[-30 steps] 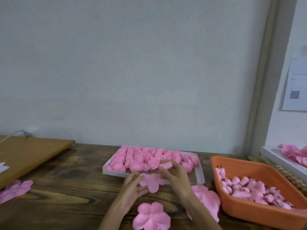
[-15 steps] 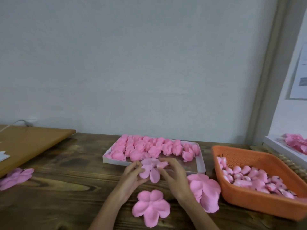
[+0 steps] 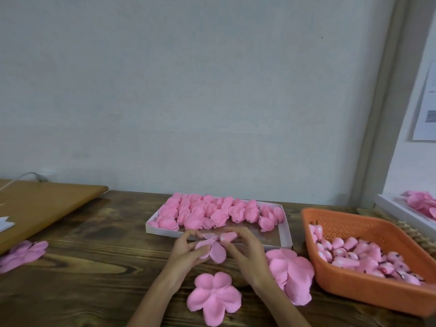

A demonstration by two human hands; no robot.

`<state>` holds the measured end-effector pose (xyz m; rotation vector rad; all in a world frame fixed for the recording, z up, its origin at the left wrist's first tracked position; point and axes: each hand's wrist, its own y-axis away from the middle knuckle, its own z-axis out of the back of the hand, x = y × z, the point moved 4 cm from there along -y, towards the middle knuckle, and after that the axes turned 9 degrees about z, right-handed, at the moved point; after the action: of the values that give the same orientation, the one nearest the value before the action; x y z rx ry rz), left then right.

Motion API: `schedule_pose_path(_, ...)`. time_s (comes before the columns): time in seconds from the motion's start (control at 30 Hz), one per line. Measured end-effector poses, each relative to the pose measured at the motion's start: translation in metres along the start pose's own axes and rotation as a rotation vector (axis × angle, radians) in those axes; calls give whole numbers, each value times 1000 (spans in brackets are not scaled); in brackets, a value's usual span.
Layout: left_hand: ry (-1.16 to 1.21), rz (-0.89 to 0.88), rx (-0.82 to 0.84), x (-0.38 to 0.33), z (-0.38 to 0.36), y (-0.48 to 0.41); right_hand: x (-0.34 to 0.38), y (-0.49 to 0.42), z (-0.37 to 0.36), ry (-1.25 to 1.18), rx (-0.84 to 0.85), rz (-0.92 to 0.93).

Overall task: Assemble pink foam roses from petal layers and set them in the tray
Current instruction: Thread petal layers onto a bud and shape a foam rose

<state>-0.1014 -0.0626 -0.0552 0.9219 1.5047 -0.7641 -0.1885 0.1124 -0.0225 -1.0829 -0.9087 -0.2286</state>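
l hand [image 3: 186, 253] & r hand [image 3: 247, 254] both gripped a pink petal layer [image 3: 215, 252], fingers curled round it, just by near edge of white tray [image 3: 160, 231].

Wall: we see a plain pale grey-blue wall [image 3: 188, 90] behind everything.
Table: dark, strongly grained wooden table [image 3: 94, 267] across the bottom.
Board: a lighter tan board [image 3: 42, 204] lies at our left, raised above the table.
Cable: a white cable [image 3: 26, 175] runs along the board's far end.
Paper: a white paper corner [image 3: 6, 224] rests on the board.
Notice: a printed sheet [image 3: 425, 109] hangs at right; we cannot read it.
Frame: a grey-green upright strip [image 3: 382, 114] stands beside it.
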Motion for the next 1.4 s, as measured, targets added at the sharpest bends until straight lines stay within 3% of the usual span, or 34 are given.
schedule_pose_path(0.4,-133,-92,-5,-6,-5,4,0,0,-1,52,38,35)
schedule_pose_path(1.4,-98,-239,31,-21,-26,22,0,0,-3,105,41,44)
